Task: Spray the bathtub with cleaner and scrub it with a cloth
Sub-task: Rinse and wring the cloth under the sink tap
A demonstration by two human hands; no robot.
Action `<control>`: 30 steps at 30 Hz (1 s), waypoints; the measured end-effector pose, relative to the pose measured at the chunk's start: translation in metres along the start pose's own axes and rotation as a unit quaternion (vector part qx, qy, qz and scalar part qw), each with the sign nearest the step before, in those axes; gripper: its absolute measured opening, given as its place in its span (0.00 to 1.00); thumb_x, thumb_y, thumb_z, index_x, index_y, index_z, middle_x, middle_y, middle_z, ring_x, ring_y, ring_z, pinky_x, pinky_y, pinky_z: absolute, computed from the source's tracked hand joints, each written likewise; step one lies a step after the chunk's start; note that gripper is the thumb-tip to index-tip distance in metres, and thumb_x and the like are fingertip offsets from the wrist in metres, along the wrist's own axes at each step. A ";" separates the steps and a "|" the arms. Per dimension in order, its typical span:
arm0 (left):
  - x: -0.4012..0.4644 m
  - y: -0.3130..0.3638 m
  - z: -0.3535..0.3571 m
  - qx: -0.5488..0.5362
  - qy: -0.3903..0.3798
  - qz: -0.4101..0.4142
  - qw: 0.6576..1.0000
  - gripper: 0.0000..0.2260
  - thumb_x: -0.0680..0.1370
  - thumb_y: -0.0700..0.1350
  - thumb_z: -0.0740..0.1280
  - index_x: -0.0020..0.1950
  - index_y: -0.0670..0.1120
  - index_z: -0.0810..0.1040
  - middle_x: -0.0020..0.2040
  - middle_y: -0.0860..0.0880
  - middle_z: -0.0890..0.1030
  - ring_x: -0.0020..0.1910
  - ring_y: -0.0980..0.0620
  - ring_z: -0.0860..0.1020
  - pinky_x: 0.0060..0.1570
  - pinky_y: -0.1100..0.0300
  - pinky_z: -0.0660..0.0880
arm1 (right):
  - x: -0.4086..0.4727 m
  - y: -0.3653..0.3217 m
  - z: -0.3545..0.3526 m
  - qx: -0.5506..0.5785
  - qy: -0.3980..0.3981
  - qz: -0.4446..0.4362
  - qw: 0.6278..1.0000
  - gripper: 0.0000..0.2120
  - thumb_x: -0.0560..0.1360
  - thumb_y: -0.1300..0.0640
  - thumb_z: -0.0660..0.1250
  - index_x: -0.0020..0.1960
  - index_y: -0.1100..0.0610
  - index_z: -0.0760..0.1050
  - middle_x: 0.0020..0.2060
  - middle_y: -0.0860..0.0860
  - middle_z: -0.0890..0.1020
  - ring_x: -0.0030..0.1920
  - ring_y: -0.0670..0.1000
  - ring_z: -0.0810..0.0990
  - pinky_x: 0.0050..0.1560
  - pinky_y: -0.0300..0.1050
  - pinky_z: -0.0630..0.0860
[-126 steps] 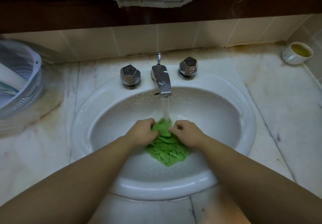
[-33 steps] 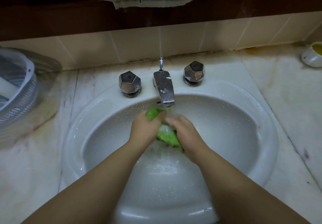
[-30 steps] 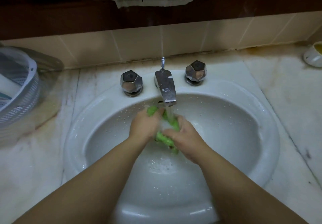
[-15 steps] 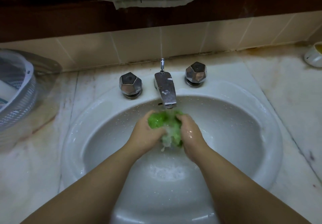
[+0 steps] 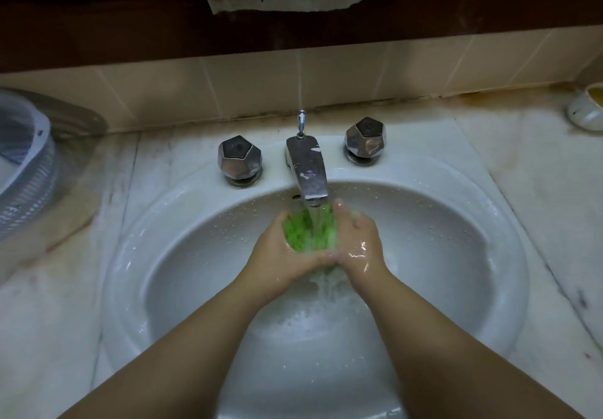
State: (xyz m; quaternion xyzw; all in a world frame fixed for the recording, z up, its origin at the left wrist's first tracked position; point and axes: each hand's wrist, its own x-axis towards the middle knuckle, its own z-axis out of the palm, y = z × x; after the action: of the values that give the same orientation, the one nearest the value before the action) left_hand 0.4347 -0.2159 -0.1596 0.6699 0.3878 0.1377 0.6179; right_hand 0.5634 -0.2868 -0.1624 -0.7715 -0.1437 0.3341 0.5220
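Note:
A wet green cloth [image 5: 305, 231] is bunched into a ball between my two hands, right under the running metal faucet [image 5: 308, 170]. My left hand [image 5: 277, 252] cups its left side with fingers curled round it. My right hand [image 5: 357, 242] grips the right side, wet and shiny. Water streams onto the cloth and runs down into the white sink basin [image 5: 440, 255]. No bathtub or spray bottle is in view.
Two faceted metal knobs flank the faucet, one at the left [image 5: 239, 159], one at the right [image 5: 365, 139]. A white plastic basket [image 5: 23, 157] stands on the marble counter [image 5: 538, 190] at the left. A small white cup [image 5: 587, 107] sits at the far right.
The cloth hung loose and spread at first; now it is balled up tight between both hands. My hands have shifted a little and hold it directly under the water stream.

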 end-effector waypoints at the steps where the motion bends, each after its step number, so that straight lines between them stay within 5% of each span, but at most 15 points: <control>1: -0.001 0.000 0.001 0.011 0.016 0.016 1.000 0.34 0.61 0.52 0.85 0.64 0.59 0.76 0.56 0.56 0.84 0.54 0.60 0.82 0.56 0.59 0.80 | -0.003 -0.002 0.000 0.005 -0.006 0.006 1.000 0.30 0.76 0.32 0.58 0.45 0.58 0.83 0.40 0.56 0.86 0.43 0.59 0.86 0.52 0.61 0.81; 5: 0.001 0.009 0.004 0.007 0.085 -0.006 0.996 0.17 0.70 0.44 0.78 0.55 0.59 0.81 0.46 0.56 0.86 0.47 0.54 0.85 0.42 0.55 0.83 | -0.006 -0.007 0.001 0.082 -0.051 0.049 0.994 0.20 0.83 0.42 0.60 0.48 0.55 0.84 0.45 0.55 0.87 0.50 0.56 0.86 0.59 0.57 0.81; 7: 0.005 0.009 0.004 -0.014 0.127 -0.041 0.991 0.07 0.74 0.45 0.74 0.47 0.57 0.81 0.41 0.54 0.85 0.42 0.51 0.85 0.40 0.51 0.83 | -0.011 -0.005 -0.001 0.101 -0.098 0.020 0.990 0.12 0.79 0.47 0.67 0.57 0.54 0.80 0.52 0.56 0.85 0.53 0.54 0.85 0.59 0.57 0.81; 10: 0.005 0.010 0.000 -0.067 0.145 -0.062 0.985 0.03 0.77 0.50 0.72 0.46 0.52 0.81 0.40 0.50 0.85 0.42 0.46 0.85 0.41 0.48 0.82 | -0.015 0.002 -0.005 0.070 -0.167 -0.068 0.981 0.27 0.73 0.53 0.77 0.69 0.43 0.71 0.57 0.48 0.84 0.55 0.48 0.85 0.55 0.47 0.83; 14: -0.001 0.014 0.004 -0.093 0.111 -0.025 0.989 0.03 0.79 0.43 0.71 0.47 0.47 0.78 0.41 0.47 0.83 0.44 0.47 0.82 0.44 0.54 0.78 | -0.010 -0.002 -0.007 0.054 -0.107 -0.069 0.990 0.02 0.79 0.52 0.72 0.51 0.49 0.82 0.40 0.47 0.86 0.42 0.51 0.85 0.44 0.46 0.81; 17: -0.008 0.010 0.003 -0.133 0.016 0.006 0.991 0.21 0.71 0.42 0.73 0.60 0.57 0.73 0.49 0.55 0.84 0.49 0.52 0.84 0.45 0.58 0.80 | -0.004 -0.003 -0.009 -0.007 -0.034 -0.057 0.998 0.11 0.82 0.49 0.67 0.44 0.51 0.83 0.33 0.45 0.83 0.34 0.47 0.81 0.40 0.44 0.77; 20: -0.010 0.001 -0.003 -0.102 -0.067 0.038 0.992 0.33 0.64 0.40 0.83 0.65 0.59 0.75 0.56 0.52 0.85 0.55 0.50 0.84 0.53 0.51 0.82 | -0.006 -0.006 -0.010 -0.003 -0.020 -0.019 1.000 0.24 0.83 0.40 0.60 0.42 0.56 0.81 0.35 0.49 0.85 0.38 0.49 0.83 0.45 0.48 0.80; 23: -0.008 0.008 -0.003 -0.059 -0.015 0.013 0.998 0.21 0.66 0.43 0.83 0.55 0.56 0.81 0.44 0.50 0.86 0.42 0.48 0.85 0.37 0.52 0.82 | -0.011 -0.006 -0.005 0.024 -0.043 0.002 0.999 0.18 0.84 0.44 0.59 0.50 0.56 0.79 0.43 0.55 0.84 0.43 0.50 0.83 0.52 0.52 0.81; 25: -0.004 0.010 -0.003 -0.079 0.040 -0.019 0.996 0.13 0.69 0.43 0.80 0.50 0.53 0.83 0.38 0.48 0.85 0.34 0.48 0.83 0.29 0.55 0.77 | -0.016 -0.009 -0.008 0.061 -0.083 -0.007 0.995 0.07 0.82 0.52 0.63 0.60 0.48 0.73 0.50 0.52 0.83 0.43 0.48 0.82 0.45 0.46 0.80; 28: 0.001 0.012 -0.004 -0.100 0.089 -0.046 0.990 0.07 0.70 0.46 0.77 0.46 0.50 0.83 0.37 0.49 0.84 0.34 0.48 0.82 0.30 0.55 0.76 | -0.014 -0.002 -0.014 0.060 -0.176 -0.079 0.979 0.33 0.71 0.57 0.70 0.73 0.44 0.64 0.54 0.48 0.81 0.41 0.42 0.81 0.35 0.34 0.75; 30: 0.002 0.014 -0.003 -0.135 0.103 -0.075 0.983 0.06 0.73 0.44 0.77 0.48 0.46 0.84 0.41 0.46 0.86 0.40 0.44 0.85 0.37 0.48 0.80 | -0.017 -0.003 -0.015 0.073 -0.234 -0.085 0.966 0.35 0.67 0.56 0.78 0.72 0.48 0.70 0.55 0.49 0.84 0.46 0.44 0.84 0.41 0.40 0.81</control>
State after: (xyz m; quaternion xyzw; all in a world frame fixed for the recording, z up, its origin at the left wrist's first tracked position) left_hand 0.4386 -0.2115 -0.1469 0.5314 0.4764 0.2105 0.6681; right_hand 0.5612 -0.3062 -0.1502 -0.6169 -0.3018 0.4693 0.5551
